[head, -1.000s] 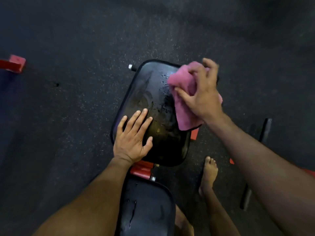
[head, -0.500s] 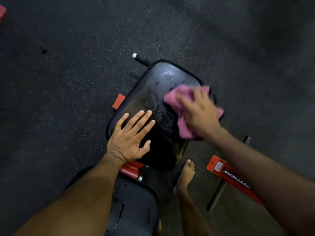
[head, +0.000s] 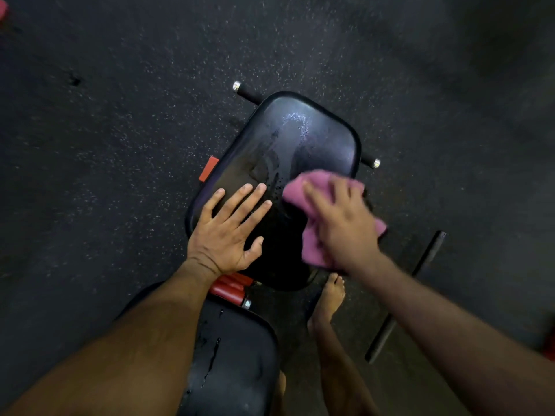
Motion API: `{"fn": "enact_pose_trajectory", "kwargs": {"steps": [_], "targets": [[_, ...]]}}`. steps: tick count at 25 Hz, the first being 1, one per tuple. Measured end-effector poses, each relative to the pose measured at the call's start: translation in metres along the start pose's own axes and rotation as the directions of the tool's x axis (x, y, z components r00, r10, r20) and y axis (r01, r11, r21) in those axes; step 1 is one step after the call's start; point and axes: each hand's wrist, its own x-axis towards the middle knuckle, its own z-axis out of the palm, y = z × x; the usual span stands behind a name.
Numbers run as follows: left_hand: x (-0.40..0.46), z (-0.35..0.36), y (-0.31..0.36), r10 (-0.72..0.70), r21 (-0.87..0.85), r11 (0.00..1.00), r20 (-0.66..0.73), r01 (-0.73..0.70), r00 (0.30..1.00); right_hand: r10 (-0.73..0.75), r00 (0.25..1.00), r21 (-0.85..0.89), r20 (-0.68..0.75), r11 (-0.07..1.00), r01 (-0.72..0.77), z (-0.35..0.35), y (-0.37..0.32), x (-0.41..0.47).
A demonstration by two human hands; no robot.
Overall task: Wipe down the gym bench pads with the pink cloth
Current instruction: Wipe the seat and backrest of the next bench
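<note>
A black bench pad (head: pixel 303 139) lies in the middle of the view, its far part wet and streaked. My left hand (head: pixel 229 232) rests flat on the pad's near left part with fingers spread. My right hand (head: pixel 342 223) presses the pink cloth (head: pixel 309 247) onto the pad's right side, fingers laid over the bunched cloth; the hand is motion-blurred. A second black pad (head: pixel 237 364) with water drips sits nearer me, partly hidden by my left forearm.
Red frame tubes (head: pixel 231 288) join the two pads. A black crossbar with chrome end caps (head: pixel 375 163) runs under the far pad. A black bar (head: pixel 405 295) lies on the dark speckled floor at right. A bare foot (head: pixel 330 298) stands beside the bench.
My right hand has dragged the pink cloth from the pad's far right corner down toward the near right side. My left hand has stayed flat on the pad. The camera view shifted.
</note>
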Motion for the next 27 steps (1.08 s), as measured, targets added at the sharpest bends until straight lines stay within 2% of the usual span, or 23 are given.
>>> {"fn": "enact_pose_trajectory", "kwargs": {"steps": [2,3,4,6,8,9,12,14,16,17,18,20,21,24,25,27], "targets": [[0.003,0.000,-0.001,-0.002,0.015,1.000,0.008,0.002,1.000,-0.185,0.979,-0.023,0.086,0.982,0.187,0.000,0.008,-0.011],[0.003,0.001,-0.002,0.003,0.021,1.000,0.017,-0.003,1.000,-0.231,0.969,-0.053,0.083,0.970,0.236,-0.002,0.021,0.007],[0.003,0.003,-0.002,0.009,0.025,1.000,0.035,-0.010,0.999,-0.207,0.977,-0.102,0.056,0.972,0.212,-0.003,0.036,0.032],[0.009,0.001,-0.003,0.021,0.021,1.000,0.058,-0.022,0.998,-0.046,0.995,-0.168,-0.085,0.985,0.031,-0.013,0.059,0.085],[0.007,-0.001,-0.002,0.013,0.017,1.000,0.065,-0.014,0.998,0.124,0.981,-0.076,-0.152,0.988,-0.136,-0.008,0.049,0.087],[0.004,-0.001,-0.002,0.014,0.011,1.000,0.063,-0.014,0.998,0.132,0.981,-0.035,-0.144,0.990,-0.138,-0.002,0.036,0.070],[0.004,-0.004,-0.002,-0.008,0.016,1.000,0.057,0.007,0.998,-0.088,0.994,0.057,0.067,0.995,0.084,-0.009,0.014,0.003],[0.008,-0.011,0.001,-0.017,0.018,1.000,0.073,0.016,0.997,-0.140,0.979,0.095,0.145,0.987,0.127,-0.033,0.032,0.011],[0.004,-0.013,0.005,-0.041,-0.004,0.999,0.113,0.042,0.993,-0.047,0.998,0.085,0.033,0.995,0.044,-0.055,0.050,0.061],[-0.003,-0.012,0.009,-0.091,-0.026,0.995,0.131,0.095,0.987,-0.063,0.997,0.057,-0.043,0.996,0.065,-0.060,0.054,0.093],[-0.011,-0.009,0.017,-0.166,-0.046,0.984,0.136,0.174,0.977,-0.141,0.988,0.026,-0.068,0.989,0.143,-0.058,0.051,0.121],[-0.024,-0.001,0.035,-0.320,-0.035,0.944,0.125,0.327,0.939,-0.401,0.916,-0.113,0.013,0.909,0.400,-0.036,0.021,0.162],[-0.028,0.003,0.041,-0.362,-0.021,0.930,0.121,0.367,0.924,-0.487,0.871,-0.189,0.061,0.852,0.489,-0.019,0.000,0.174],[-0.025,0.005,0.040,-0.370,-0.016,0.927,0.114,0.375,0.922,-0.518,0.854,-0.293,0.048,0.810,0.508,0.006,-0.046,0.184],[-0.023,0.004,0.039,-0.368,-0.023,0.928,0.111,0.372,0.923,-0.531,0.846,-0.267,0.034,0.812,0.520,0.006,-0.050,0.173],[-0.023,0.003,0.040,-0.371,-0.032,0.926,0.101,0.376,0.923,-0.622,0.775,-0.196,0.114,0.751,0.631,0.007,-0.029,0.137]]}}
